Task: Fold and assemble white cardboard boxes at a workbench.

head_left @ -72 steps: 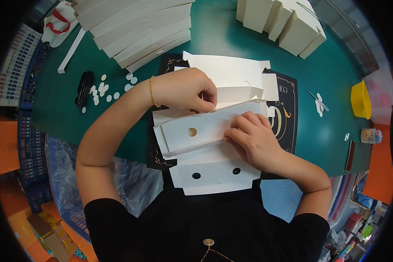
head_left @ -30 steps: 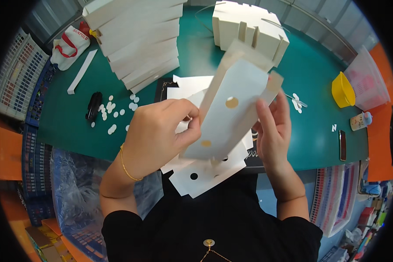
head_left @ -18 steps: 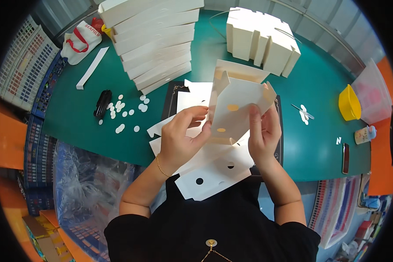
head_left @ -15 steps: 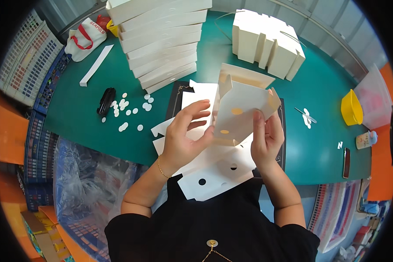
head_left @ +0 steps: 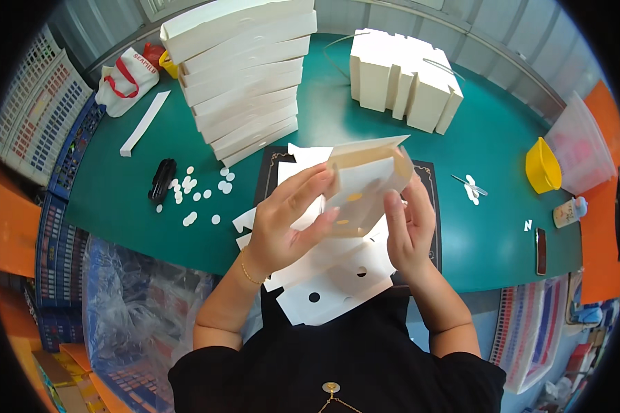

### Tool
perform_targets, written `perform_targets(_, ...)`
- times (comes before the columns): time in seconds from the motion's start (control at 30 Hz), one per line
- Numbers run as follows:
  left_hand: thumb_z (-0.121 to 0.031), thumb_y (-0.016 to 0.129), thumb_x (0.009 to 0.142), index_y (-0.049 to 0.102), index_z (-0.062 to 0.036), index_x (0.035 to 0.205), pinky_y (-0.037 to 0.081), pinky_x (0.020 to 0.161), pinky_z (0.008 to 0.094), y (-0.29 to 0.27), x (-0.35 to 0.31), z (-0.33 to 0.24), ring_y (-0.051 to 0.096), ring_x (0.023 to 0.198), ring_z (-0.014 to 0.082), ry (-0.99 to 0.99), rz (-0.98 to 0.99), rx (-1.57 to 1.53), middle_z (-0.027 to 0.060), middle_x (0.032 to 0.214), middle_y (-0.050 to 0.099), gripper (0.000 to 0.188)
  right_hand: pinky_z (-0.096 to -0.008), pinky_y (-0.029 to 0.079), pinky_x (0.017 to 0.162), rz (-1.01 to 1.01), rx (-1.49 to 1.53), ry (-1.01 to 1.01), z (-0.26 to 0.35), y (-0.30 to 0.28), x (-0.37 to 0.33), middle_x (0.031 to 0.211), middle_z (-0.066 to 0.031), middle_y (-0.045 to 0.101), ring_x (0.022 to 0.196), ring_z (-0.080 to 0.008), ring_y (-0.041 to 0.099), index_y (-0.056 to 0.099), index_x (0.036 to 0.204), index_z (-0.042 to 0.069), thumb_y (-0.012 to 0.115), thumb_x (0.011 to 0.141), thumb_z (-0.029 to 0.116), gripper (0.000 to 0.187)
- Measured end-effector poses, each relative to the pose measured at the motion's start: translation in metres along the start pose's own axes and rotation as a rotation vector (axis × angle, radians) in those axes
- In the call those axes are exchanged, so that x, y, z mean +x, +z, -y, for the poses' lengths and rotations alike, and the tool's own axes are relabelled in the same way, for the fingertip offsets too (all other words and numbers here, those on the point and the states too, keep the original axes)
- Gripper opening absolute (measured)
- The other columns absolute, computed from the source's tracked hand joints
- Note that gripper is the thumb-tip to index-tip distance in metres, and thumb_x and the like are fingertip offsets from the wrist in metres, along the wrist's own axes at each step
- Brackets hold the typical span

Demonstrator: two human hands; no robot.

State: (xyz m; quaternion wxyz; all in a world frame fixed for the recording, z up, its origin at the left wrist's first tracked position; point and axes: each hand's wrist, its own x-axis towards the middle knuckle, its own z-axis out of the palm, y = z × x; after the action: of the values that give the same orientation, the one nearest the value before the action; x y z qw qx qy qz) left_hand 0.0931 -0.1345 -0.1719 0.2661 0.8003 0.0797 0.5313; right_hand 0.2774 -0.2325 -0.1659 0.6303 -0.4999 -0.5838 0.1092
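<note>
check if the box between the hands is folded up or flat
Folded up: between the left hand and right hand, the box shows walls standing around a hollow.

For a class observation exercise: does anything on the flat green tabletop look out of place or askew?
Yes: small, round, white paper-like discs lie scattered beside the oblong black tool, not gathered. The tall stack of white cardboard boxes has uneven edges.

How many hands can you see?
2. The left hand is at the left side of the white box, and the right hand holds its right side. Some fingers are partly hidden, but both hands show.
</note>
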Motion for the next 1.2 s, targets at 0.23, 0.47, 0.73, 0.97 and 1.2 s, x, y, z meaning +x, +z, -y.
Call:
perform_targets(0.23,-0.005,0.07,0.087,0.059,-0.0018,0.134,0.058,0.091,0.0361,0.005,0.004,-0.013,0.067,0.111,0.0281,-0.112,-0.026,-0.027,0.0215,0.13,0.062,0.048,-0.0225,0.04,0.084,-0.076,0.279,0.168,0.023,0.005,0.016,0.106,0.0002,0.055,0.094,-0.006,0.048,0.053,0.116,0.004,0.052,0.106,0.016,0.015)
perform_targets(0.47,-0.006,0.058,0.099,0.024,-0.0049,0.143,0.044,0.092,0.027,0.044,0.017,-0.039,0.054,0.104,0.0127,-0.42,-0.392,-0.41,0.0125,0.116,0.058,0.056,-0.0265,0.038,0.096,-0.177,0.514,0.236,0.027,0.038,0.012,0.111,-0.0035,0.055,0.104,-0.0101,0.049,0.043,0.121,0.009,0.056,0.103,0.017,0.024)
perform_targets(0.73,0.001,0.045,0.102,0.057,0.0021,0.129,0.041,0.109,0.0336,0.027,0.026,-0.018,0.057,0.124,0.0207,-0.24,-0.146,-0.404,0.0151,0.136,0.059,0.029,-0.0287,0.045,0.099,-0.082,0.374,0.021,0.019,0.02,0.024,0.124,-0.0137,0.065,0.115,-0.0177,0.06,0.06,0.124,0.001,0.048,0.105,0.006,0.023)
perform_targets(0.97,-0.016,0.033,0.106,0.056,0.0014,0.134,0.039,0.111,0.0389,0.027,0.018,-0.007,0.055,0.127,0.0262,-0.315,-0.231,-0.663,0.0221,0.136,0.06,0.04,-0.0349,0.044,0.097,0.081,0.432,0.018,0.012,0.008,0.031,0.116,-0.0152,0.065,0.11,-0.0229,0.06,0.064,0.102,0.002,0.045,0.096,-0.002,0.02)
perform_targets(1.2,-0.023,0.05,0.104,0.054,-0.0074,0.099,0.041,0.099,0.0318,0.025,0.029,-0.008,0.055,0.108,0.0166,-0.32,-0.132,-0.367,0.0115,0.119,0.061,0.016,-0.0389,0.044,0.103,0.268,0.177,-0.121,0.01,-0.018,0.043,0.134,-0.0181,0.056,0.12,-0.027,0.058,0.064,0.122,-0.003,0.05,0.084,0.0,0.04)
